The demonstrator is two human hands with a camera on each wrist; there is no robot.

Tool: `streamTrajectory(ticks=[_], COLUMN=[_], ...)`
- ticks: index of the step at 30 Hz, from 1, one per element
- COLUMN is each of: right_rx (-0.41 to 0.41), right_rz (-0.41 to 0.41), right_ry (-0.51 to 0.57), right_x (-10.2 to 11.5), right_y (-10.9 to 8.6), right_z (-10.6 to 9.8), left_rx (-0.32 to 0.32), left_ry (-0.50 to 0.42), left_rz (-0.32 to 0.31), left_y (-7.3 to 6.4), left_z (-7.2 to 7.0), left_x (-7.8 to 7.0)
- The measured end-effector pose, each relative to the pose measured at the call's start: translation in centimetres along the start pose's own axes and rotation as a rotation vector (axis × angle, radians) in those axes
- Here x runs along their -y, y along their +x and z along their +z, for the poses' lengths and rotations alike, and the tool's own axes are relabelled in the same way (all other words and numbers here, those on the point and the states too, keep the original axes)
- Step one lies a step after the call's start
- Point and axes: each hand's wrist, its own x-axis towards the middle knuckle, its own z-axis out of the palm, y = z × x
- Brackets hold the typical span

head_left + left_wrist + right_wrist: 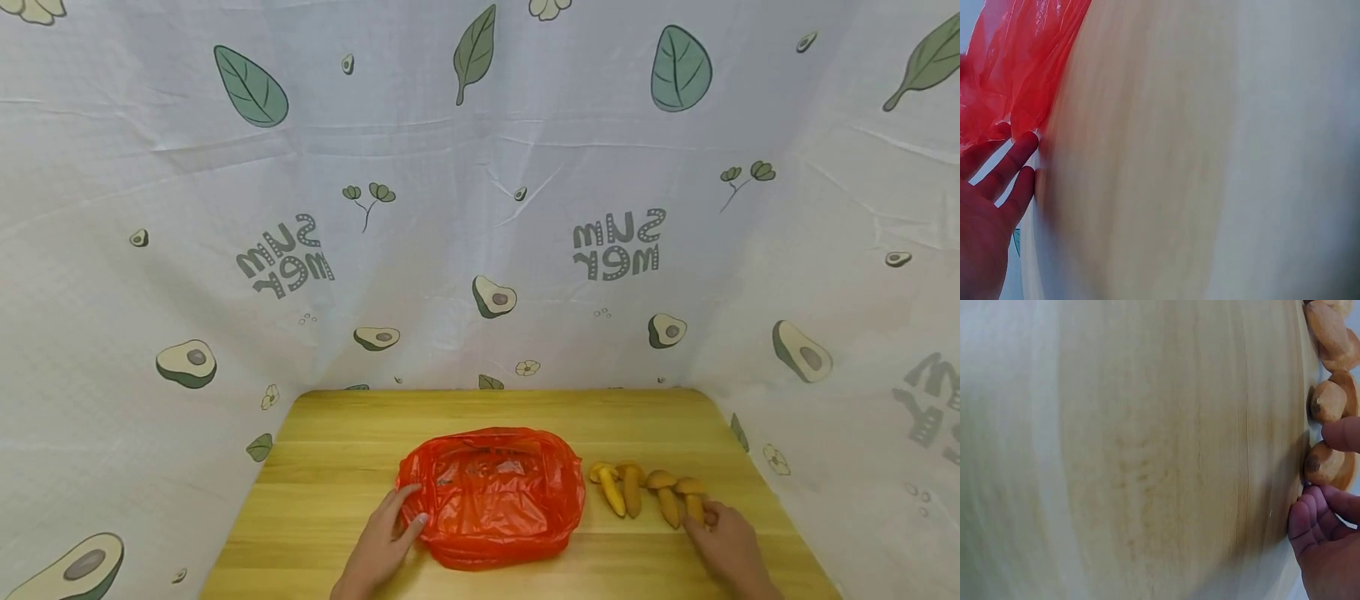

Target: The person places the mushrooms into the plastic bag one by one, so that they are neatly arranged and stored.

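A red plastic bag (491, 500), its mouth spread wide, lies on the table. At its left edge is my left hand (384, 533), thumb and fingers apart; in the left wrist view the fairly straight fingers (1010, 165) touch the red film. To the right of the bag, several brown-yellow mushrooms lie in a row: a yellow one (611, 490), a browner one (632, 490), another (666, 498) and the rightmost mushroom (692, 498). My right hand (727, 537) pinches that last one by its stem (1325, 464), thumb on one side and fingers on the other.
The wood-grain table (330, 467) is enclosed by a pale cloth (435, 233) printed with leaves, avocados and lettering. The cloth rises behind the table's back edge and along both sides.
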Motion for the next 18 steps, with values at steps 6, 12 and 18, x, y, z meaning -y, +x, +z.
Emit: streamTrajectory(ticks=[6, 12, 18], right_rx=[-0.027, -0.073, -0.117], right_rz=[0.042, 0.082, 0.095], right_ry=[0.041, 0.077, 0.098], right_x=[-0.37, -0.39, -0.14], right_y=[0.22, 0.04, -0.30], right_z=[0.10, -0.01, -0.31], left_rx=[-0.002, -0.001, -0.007], left_ry=[-0.010, -0.004, 0.009], left_rz=[-0.004, -0.011, 0.001], left_y=[0.12, 0.06, 0.04], left_z=[0.03, 0.12, 0.02], left_x=[0.18, 0.30, 0.18])
